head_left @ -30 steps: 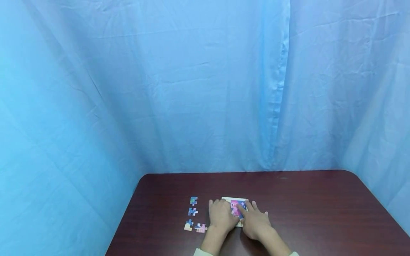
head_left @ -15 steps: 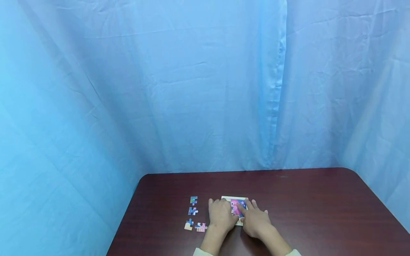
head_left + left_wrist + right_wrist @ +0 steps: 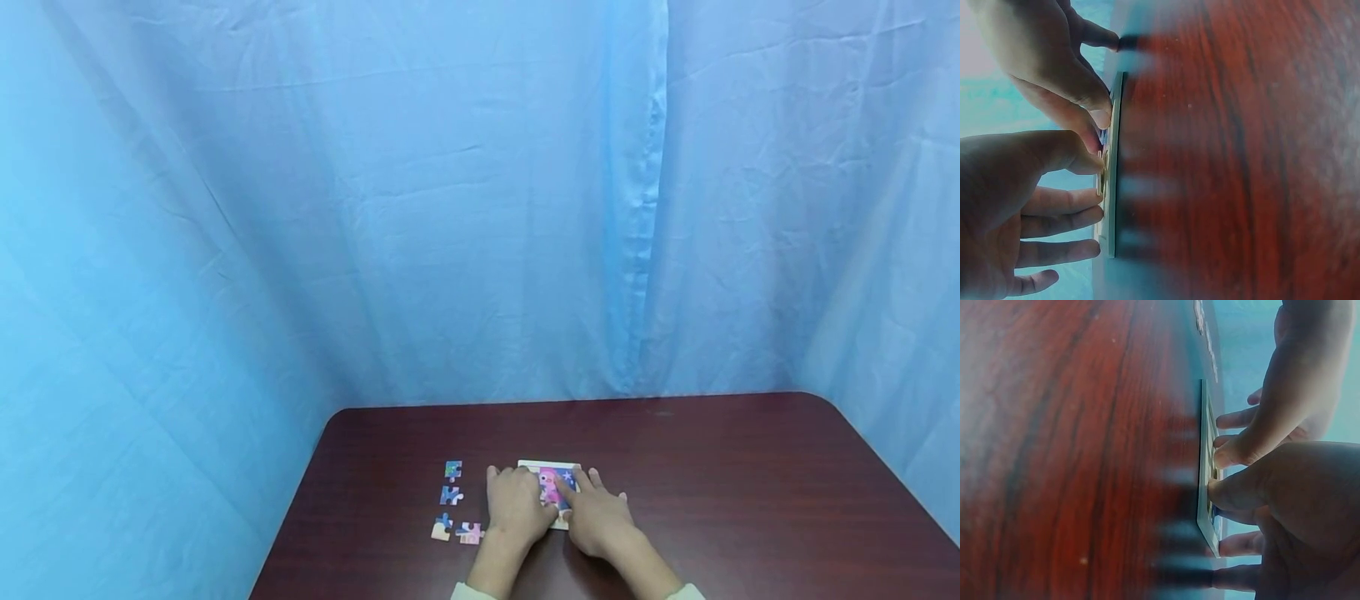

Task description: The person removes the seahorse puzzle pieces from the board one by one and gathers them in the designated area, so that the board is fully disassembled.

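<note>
A thin white-edged puzzle board (image 3: 549, 463) lies on the table beneath both hands. Pink and blue puzzle pieces (image 3: 550, 485) show in it between the hands. My left hand (image 3: 517, 507) covers its left side. In the left wrist view the left thumb (image 3: 1082, 157) presses down near the edge while straight fingers (image 3: 1063, 251) touch the board's top. From the right, my right hand (image 3: 600, 518) reaches over with spread fingers, its index finger on the pink picture. The right thumb (image 3: 1229, 490) presses near the front edge, close beside the left thumb. The left hand hides part of the picture.
Several loose jigsaw pieces lie left of the hands: a green-blue piece (image 3: 453, 470), a blue piece (image 3: 451, 496), a cream-and-blue piece (image 3: 442, 527) and a pink piece (image 3: 470, 533). The dark red table (image 3: 712, 483) ends at blue curtains (image 3: 480, 250).
The head view has shifted very slightly. Both hands keep nearly the same place on the puzzle board, and the loose pieces stay where they were.
</note>
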Available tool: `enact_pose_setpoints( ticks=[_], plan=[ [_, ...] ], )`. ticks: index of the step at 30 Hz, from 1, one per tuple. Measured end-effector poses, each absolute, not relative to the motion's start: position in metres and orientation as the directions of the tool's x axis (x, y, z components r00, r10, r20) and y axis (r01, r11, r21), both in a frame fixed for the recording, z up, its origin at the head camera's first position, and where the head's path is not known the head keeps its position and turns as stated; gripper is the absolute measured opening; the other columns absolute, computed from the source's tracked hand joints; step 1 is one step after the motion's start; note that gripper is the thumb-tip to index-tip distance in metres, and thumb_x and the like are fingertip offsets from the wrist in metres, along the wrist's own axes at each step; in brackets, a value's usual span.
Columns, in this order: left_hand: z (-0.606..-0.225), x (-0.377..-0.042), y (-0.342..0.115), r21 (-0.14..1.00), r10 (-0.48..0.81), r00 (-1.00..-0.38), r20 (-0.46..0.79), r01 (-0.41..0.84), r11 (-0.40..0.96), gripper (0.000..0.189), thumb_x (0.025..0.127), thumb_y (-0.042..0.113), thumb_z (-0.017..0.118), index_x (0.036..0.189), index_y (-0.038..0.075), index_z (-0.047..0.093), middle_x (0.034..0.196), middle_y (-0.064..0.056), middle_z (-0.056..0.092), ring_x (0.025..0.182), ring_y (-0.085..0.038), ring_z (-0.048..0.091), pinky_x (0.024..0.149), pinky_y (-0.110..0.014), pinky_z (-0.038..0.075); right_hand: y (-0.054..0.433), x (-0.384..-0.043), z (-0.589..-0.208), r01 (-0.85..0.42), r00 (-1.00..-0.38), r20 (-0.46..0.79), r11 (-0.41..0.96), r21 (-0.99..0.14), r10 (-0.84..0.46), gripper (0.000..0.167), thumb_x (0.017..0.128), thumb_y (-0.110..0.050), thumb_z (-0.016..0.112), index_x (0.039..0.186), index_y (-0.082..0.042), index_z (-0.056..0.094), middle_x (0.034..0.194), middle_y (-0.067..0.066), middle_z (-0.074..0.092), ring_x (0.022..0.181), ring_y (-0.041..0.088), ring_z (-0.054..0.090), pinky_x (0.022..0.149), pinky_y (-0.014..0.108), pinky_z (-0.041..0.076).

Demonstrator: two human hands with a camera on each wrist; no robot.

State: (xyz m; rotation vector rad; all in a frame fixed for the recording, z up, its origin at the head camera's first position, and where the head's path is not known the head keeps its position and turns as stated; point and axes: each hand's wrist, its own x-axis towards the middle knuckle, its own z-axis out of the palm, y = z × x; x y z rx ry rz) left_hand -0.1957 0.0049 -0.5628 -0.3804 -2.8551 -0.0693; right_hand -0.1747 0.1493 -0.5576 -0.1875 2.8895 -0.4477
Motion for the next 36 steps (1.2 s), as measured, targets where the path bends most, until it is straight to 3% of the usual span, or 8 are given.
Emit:
enact_pose_setpoints(
  ticks=[12, 20, 26, 36],
  plan=[
    [-0.566, -0.194, 0.002, 0.046, 0.260, -0.917, 0.303, 0.286, 0.957, 0.035, 0.071, 0.045, 0.086, 0.059, 0.019, 0.066, 0.071, 0.003, 0.070, 0.068, -0.020, 0.064, 0.077, -0.042, 0.045, 0.149, -0.174, -0.556, -0.094, -0.970, -0.182, 0.942, -0.322, -0.160, 0.055, 0.101, -0.023, 0.065, 0.155, -0.018, 0.054, 0.168, 0.022, 0.040, 0.156, 0.050, 0.035, 0.108, 0.085, 0.035],
    [-0.568, -0.193, 0.000, 0.066, 0.263, -0.909, 0.323, 0.299, 0.952, 0.031, 0.074, 0.042, 0.083, 0.062, 0.018, 0.069, 0.072, 0.001, 0.070, 0.068, -0.020, 0.065, 0.075, -0.041, 0.044, 0.149, -0.174, -0.556, -0.095, -0.970, -0.184, 0.943, -0.320, -0.161, 0.055, 0.101, -0.021, 0.065, 0.154, -0.015, 0.054, 0.167, 0.023, 0.040, 0.156, 0.050, 0.035, 0.107, 0.085, 0.036],
    [-0.563, -0.190, -0.003, 0.075, 0.272, -0.921, 0.278, 0.303, 0.950, 0.031, 0.071, 0.040, 0.084, 0.058, 0.020, 0.064, 0.073, 0.003, 0.069, 0.068, -0.019, 0.064, 0.076, -0.040, 0.043, 0.150, -0.174, -0.556, -0.103, -0.971, -0.175, 0.943, -0.316, -0.165, 0.055, 0.101, -0.021, 0.066, 0.154, -0.014, 0.055, 0.167, 0.024, 0.040, 0.156, 0.050, 0.036, 0.107, 0.085, 0.037],
    [-0.563, -0.186, -0.007, 0.086, 0.279, -0.911, 0.305, 0.318, 0.944, 0.031, 0.069, 0.039, 0.084, 0.058, 0.021, 0.061, 0.072, 0.005, 0.067, 0.066, -0.019, 0.063, 0.077, -0.038, 0.043, 0.149, -0.174, -0.556, -0.099, -0.968, -0.190, 0.941, -0.323, -0.167, 0.054, 0.102, -0.020, 0.064, 0.154, -0.014, 0.054, 0.167, 0.024, 0.039, 0.156, 0.051, 0.034, 0.107, 0.086, 0.036]
  ],
)
